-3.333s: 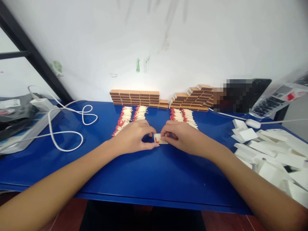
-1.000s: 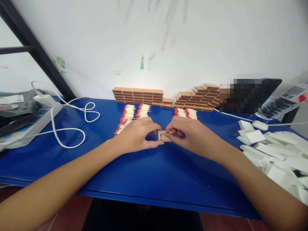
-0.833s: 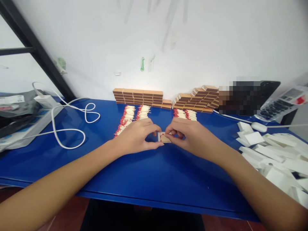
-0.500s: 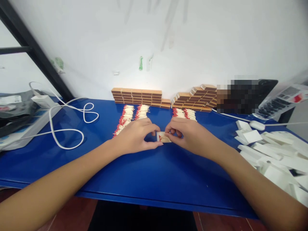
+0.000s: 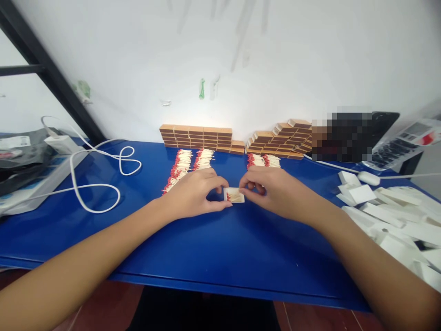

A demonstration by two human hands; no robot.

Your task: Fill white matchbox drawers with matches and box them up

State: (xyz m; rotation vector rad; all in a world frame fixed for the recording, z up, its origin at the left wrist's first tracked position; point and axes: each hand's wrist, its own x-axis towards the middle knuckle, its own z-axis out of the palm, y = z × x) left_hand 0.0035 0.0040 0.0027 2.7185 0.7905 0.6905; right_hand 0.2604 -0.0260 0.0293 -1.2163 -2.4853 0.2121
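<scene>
A small white matchbox tray (image 5: 235,195) with red-tipped matches in it sits between my hands over the blue table. My left hand (image 5: 196,193) pinches its left end between thumb and forefinger. At the tray's right end, my right hand (image 5: 267,186) has thumb and forefinger closed on the edge, the other fingers curled in. Beyond my left hand lie two rows of loose matches (image 5: 181,165), partly hidden by it. Two more match rows (image 5: 255,161) lie behind my right hand.
Brown matchboxes (image 5: 196,137) are stacked along the wall, with a stepped stack (image 5: 280,138) to their right. Many white trays (image 5: 396,216) are heaped at the right. A white cable (image 5: 119,195) loops on the left. A dark phone (image 5: 384,131) leans at the back right.
My right fingers have shifted slightly right, from over the tray's matches to its right end, showing more of the matches. My left hand keeps its hold.
</scene>
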